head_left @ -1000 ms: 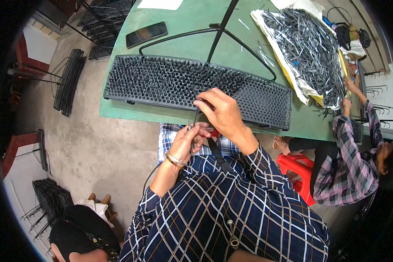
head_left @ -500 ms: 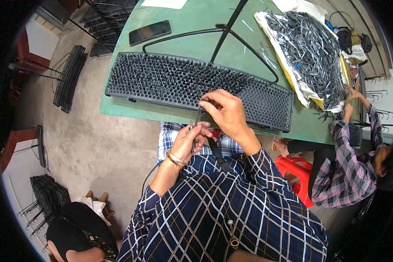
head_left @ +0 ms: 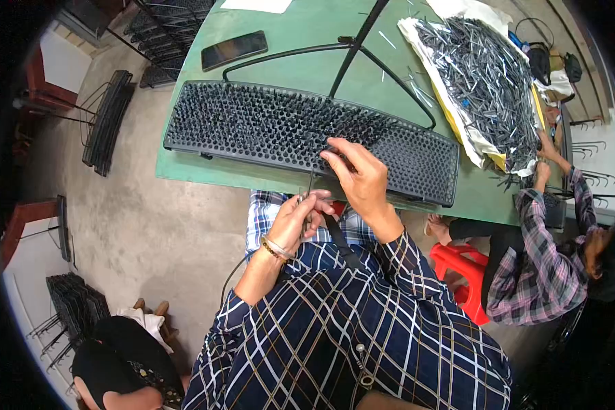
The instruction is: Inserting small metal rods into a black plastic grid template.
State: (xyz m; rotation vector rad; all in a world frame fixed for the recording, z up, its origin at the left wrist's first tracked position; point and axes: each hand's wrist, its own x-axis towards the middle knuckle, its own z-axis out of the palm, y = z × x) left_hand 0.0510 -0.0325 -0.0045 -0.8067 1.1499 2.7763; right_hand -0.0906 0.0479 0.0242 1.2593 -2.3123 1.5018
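Note:
A long black perforated board (head_left: 419, 158) lies along the near edge of the green table. Small black pegs (head_left: 246, 126) stand close together across its left and middle parts, while its right part shows bare holes. Over the board's near middle, my right hand (head_left: 363, 179) holds thumb and forefinger in a pinch among the pegs; whatever is between the tips is too small to make out. Below the table edge my left hand (head_left: 290, 224) is closed on a thin dark strip (head_left: 311, 181) that points up toward the board.
A white and yellow sack (head_left: 451, 126) heaped with dark, thin pieces lies open at the right. Behind the board are a black metal frame (head_left: 287, 49) and a phone (head_left: 234, 51). A co-worker (head_left: 543, 253) reaches to the sack, beside a red stool (head_left: 461, 273). Another person (head_left: 119, 362) is lower left.
My right hand has moved slightly right and up, away from the strip's upper end and onto the pegs. My left hand has stayed nearly still.

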